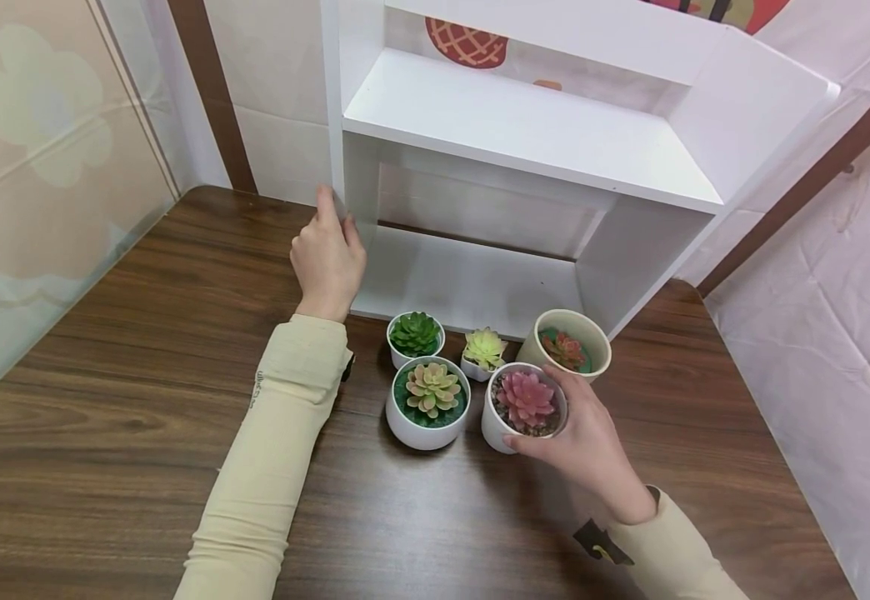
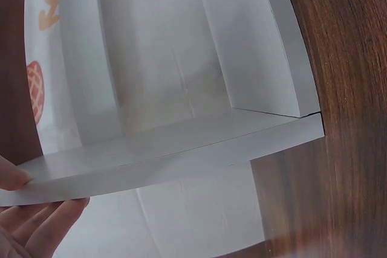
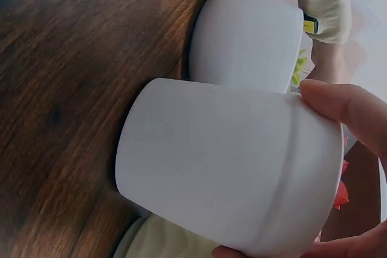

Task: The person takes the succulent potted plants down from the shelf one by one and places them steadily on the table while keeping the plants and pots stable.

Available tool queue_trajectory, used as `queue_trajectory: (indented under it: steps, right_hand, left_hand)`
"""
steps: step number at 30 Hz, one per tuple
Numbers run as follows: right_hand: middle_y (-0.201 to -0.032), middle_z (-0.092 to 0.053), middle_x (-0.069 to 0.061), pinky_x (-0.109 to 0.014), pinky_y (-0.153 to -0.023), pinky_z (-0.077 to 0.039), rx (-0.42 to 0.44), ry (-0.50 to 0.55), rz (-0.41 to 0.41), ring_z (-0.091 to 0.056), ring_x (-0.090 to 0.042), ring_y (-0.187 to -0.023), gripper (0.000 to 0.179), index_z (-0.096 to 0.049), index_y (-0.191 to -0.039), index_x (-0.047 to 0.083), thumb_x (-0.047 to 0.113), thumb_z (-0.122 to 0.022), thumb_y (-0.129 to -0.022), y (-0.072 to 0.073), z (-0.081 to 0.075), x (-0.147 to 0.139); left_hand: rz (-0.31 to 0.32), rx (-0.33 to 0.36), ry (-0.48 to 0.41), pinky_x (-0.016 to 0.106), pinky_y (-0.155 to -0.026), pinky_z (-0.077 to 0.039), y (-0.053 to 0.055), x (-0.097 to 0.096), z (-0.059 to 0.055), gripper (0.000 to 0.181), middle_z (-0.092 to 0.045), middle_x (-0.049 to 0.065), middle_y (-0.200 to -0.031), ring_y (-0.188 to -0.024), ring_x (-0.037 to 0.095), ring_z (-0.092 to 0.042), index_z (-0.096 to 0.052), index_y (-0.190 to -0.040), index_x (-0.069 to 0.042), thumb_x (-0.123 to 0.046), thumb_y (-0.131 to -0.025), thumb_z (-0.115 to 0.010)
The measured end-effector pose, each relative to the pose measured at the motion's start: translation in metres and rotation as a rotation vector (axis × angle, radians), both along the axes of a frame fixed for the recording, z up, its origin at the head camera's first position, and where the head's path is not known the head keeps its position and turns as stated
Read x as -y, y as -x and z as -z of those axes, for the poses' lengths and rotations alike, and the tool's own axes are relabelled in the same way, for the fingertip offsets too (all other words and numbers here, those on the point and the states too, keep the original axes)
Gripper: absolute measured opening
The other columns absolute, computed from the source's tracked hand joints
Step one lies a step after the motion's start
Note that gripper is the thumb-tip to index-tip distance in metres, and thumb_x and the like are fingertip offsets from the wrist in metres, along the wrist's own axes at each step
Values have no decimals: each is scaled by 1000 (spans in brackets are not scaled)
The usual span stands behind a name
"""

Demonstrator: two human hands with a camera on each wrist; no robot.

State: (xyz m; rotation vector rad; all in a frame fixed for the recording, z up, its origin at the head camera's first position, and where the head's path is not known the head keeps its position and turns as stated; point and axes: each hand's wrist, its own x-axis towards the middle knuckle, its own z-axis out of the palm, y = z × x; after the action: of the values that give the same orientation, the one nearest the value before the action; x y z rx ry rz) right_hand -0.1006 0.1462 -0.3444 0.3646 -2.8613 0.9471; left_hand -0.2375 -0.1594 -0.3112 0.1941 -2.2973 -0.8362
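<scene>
My left hand (image 1: 327, 260) holds the left side panel of the white shelf unit (image 1: 528, 137). In the left wrist view the thumb (image 2: 13, 176) lies on one face of the panel and the fingers lie on the other. Around the rim of a white pot with a pink succulent (image 1: 527, 400), my right hand (image 1: 592, 442) has thumb and fingers spread on opposite sides. The right wrist view shows this pot's white wall (image 3: 224, 161) close up, its base at the wooden tabletop.
Beside the held pot stand a white bowl-shaped pot with a pinkish-green succulent (image 1: 432, 392), a dark green succulent (image 1: 416, 335), a small yellow-green one (image 1: 484, 348) and a cream pot with a red one (image 1: 566, 350). Brown wooden table (image 1: 142, 375) lies beneath; printed fabric walls (image 1: 45, 167) surround it.
</scene>
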Motion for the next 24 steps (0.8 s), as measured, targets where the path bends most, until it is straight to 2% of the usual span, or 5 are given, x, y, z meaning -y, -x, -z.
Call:
queue_trajectory:
  steps: [11, 19, 24]
  right_hand:
    - [-133, -52, -18, -53, -101, -39, 20, -6, 11, -51, -35, -123, 92, -46, -136, -1, 30, -90, -61, 3, 3, 1]
    - [-133, -54, -16, -52, -102, -38, -42, -10, -71, -50, -33, -124, 88, -47, -136, 1, 28, -89, -63, 4, 5, 0]
    - [-138, -50, -15, -50, -105, -36, -61, -28, -107, -47, -31, -128, 94, -43, -140, 5, 32, -89, -63, 3, 1, 0]
  left_hand:
    - [3, -7, -5, 59, -70, -48, 2, 0, 1, 31, -67, 29, -104, -86, 51, -65, -45, -125, 0, -16, -98, -50]
    - [2, -7, -3, 59, -70, -48, 2, 0, 2, 31, -67, 29, -102, -85, 51, -65, -45, -125, 0, -16, -98, -50]
    - [0, -6, -3, 59, -70, -48, 2, 0, 3, 31, -67, 30, -102, -85, 51, -65, -45, -125, 0, -16, -99, -49]
